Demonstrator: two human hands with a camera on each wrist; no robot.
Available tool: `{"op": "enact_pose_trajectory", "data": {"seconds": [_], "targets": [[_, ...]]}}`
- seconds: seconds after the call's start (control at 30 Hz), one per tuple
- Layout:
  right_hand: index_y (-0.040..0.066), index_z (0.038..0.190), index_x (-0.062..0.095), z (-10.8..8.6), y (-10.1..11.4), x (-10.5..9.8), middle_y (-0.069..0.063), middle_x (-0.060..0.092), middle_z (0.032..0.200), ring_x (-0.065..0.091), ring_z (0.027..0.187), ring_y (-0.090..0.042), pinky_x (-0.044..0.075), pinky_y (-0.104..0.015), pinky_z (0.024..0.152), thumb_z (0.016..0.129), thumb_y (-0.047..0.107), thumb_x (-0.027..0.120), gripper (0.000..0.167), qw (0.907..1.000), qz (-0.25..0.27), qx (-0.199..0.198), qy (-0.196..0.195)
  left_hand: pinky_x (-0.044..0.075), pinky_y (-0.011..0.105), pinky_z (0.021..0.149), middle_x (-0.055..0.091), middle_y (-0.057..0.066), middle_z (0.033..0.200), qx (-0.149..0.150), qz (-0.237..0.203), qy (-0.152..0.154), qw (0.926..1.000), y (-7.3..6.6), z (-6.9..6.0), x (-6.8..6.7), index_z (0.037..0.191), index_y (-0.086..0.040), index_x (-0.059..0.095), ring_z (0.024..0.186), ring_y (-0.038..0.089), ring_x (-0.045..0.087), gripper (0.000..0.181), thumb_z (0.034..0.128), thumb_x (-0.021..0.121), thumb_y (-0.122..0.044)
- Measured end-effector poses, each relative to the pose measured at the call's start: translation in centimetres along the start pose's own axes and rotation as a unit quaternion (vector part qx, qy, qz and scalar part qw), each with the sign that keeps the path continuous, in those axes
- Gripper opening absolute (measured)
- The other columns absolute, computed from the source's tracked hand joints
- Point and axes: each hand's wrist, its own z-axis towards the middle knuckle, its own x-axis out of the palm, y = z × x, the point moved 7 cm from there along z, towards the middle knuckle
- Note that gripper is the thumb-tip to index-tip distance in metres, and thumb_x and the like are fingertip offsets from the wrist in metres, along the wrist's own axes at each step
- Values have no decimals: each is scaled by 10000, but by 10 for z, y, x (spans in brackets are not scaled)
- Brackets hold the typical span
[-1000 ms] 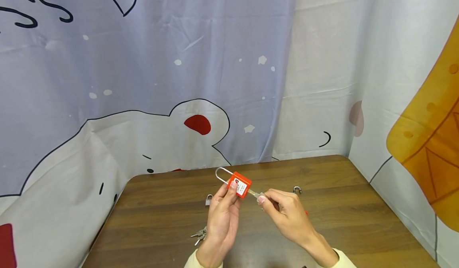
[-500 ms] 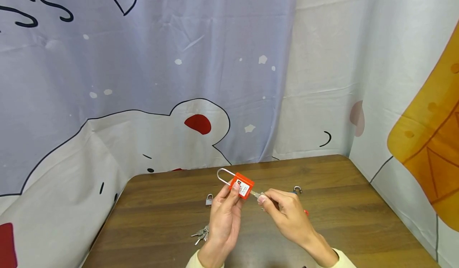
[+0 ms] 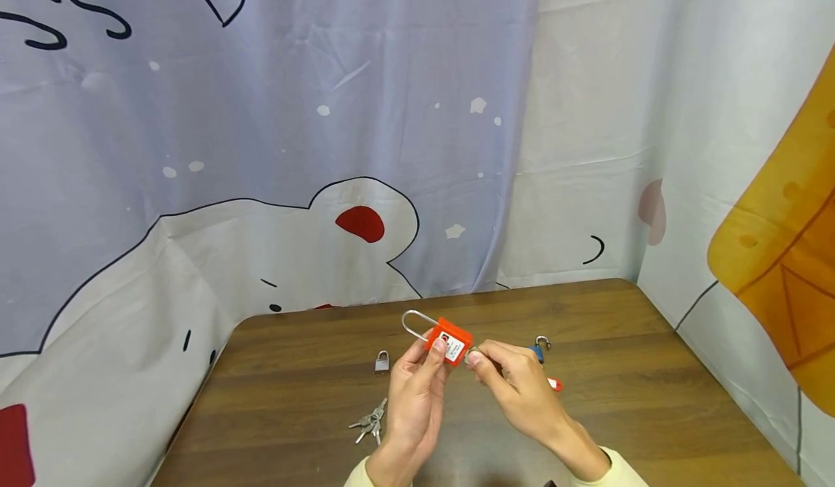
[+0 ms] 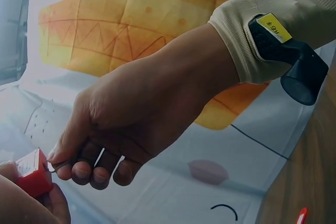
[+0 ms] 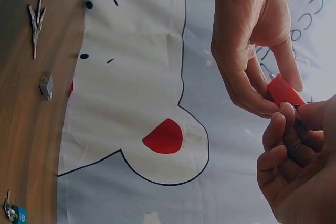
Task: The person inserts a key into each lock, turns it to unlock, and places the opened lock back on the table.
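My left hand grips a red padlock with a white label, thumb on the label. Its long shackle points up and left, raised out on one side as far as the head view shows. With thumb and forefinger, my right hand pinches a key whose blade is at the padlock's bottom face, mostly out of sight. In the left wrist view the red padlock meets the key beside my right hand. The right wrist view shows the padlock's red body between both hands.
On the wooden table, a small grey padlock and a bunch of keys lie left of my hands. To the right are a blue padlock with its shackle up and a red-and-white piece, partly hidden. Printed curtains stand behind.
My left hand has brought the red padlock rightward and slightly down towards my right hand. The key blade, visible earlier, has slid into the padlock. My right hand has barely moved.
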Motion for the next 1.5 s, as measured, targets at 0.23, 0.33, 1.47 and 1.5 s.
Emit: {"op": "enact_pose_trajectory", "data": {"seconds": [0.23, 0.33, 1.47, 1.5], "targets": [[218, 794, 617, -1, -3, 2, 75, 568, 641, 511, 604, -9, 451, -198, 554, 962, 15, 555, 271, 9980, 430, 405, 230, 495, 258, 992, 666, 16, 1096, -30, -6, 88, 10000, -1, -1, 1, 1204, -7, 599, 1009, 108, 621, 262, 951, 610, -72], [133, 795, 611, -2, -6, 5, -32, 554, 623, 519, 585, -69, 452, -225, 541, 1005, 36, 485, 263, 9868, 1261, 844, 571, 497, 251, 987, 674, 4, 1092, 77, 118, 192, 9997, -3, -3, 2, 1188, -32, 610, 1010, 101, 617, 243, 947, 613, -63], [167, 950, 591, -22, -27, 39, 91, 490, 724, 451, 634, -57, 380, -182, 634, 1087, 278, 225, 406, 7558, 5713, 2748, 1640, 516, 218, 871, 710, -30, 1054, 678, 761, 825, 9914, -10, -6, 3, 1082, -142, 699, 966, 76, 630, 247, 887, 662, 6], [172, 954, 592, -21, -30, 35, 92, 494, 725, 452, 632, -54, 383, -183, 631, 1086, 290, 230, 403, 7637, 5566, 2861, 1585, 515, 220, 873, 709, -29, 1057, 660, 776, 820, 9914, -10, -6, 4, 1078, -141, 698, 967, 77, 631, 246, 884, 662, 7]]}}
